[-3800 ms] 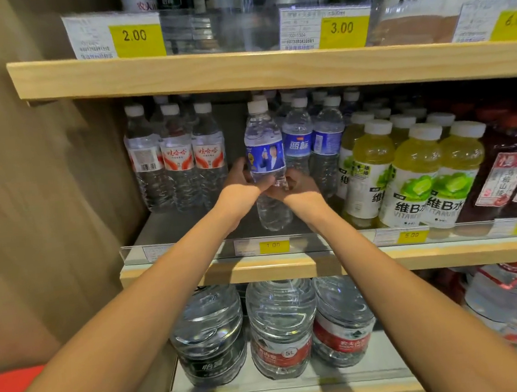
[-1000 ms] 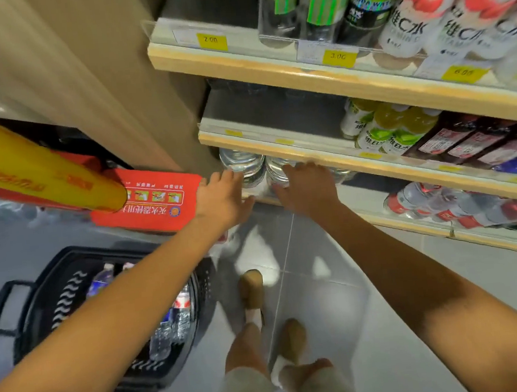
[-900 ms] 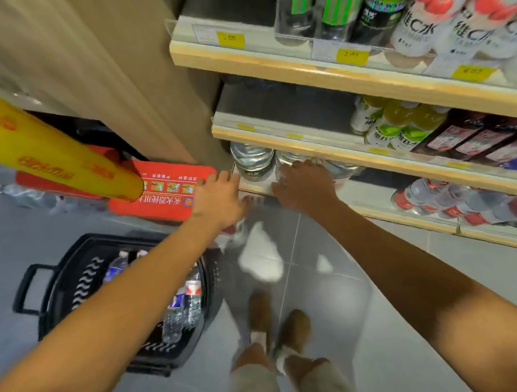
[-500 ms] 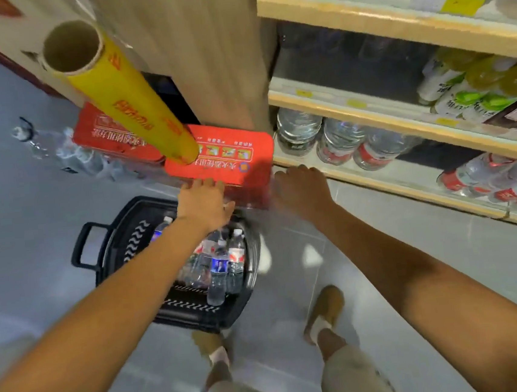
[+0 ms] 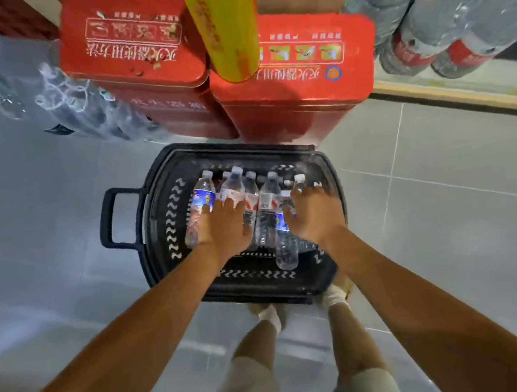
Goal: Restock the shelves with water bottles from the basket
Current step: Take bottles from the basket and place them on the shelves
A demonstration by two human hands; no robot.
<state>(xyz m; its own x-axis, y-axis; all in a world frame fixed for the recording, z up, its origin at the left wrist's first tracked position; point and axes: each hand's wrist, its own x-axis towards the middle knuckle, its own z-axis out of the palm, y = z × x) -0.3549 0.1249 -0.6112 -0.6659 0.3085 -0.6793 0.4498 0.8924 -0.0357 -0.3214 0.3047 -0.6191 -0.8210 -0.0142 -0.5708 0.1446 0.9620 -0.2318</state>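
A grey tiled floor is filling most of the view, and a black plastic basket is standing on it, with its handle pointing to the left. The small water bottles are lying inside the basket, side by side, with their white caps pointing away from the person. One bottle with a blue label is lying at the left end of the row. Both arms are reaching down into the basket. The left hand is hovering over the left bottles with its fingers stretched out and a little spread, not closing round any bottle; its fingertips are lying just beside the blue label. The right hand is hanging over the right bottles, also with straight, released fingers, and it is holding nothing. I cannot tell if either hand is really touching a bottle. Behind the basket two red metal boxes are standing next to each other, and a yellow roll is leaning down between them. To the left of the boxes a pack of bottles in clear wrap is lying on the floor. At the upper right, large water jugs are standing on the lowest wooden shelf. The person's legs and shoes are showing just below the basket.
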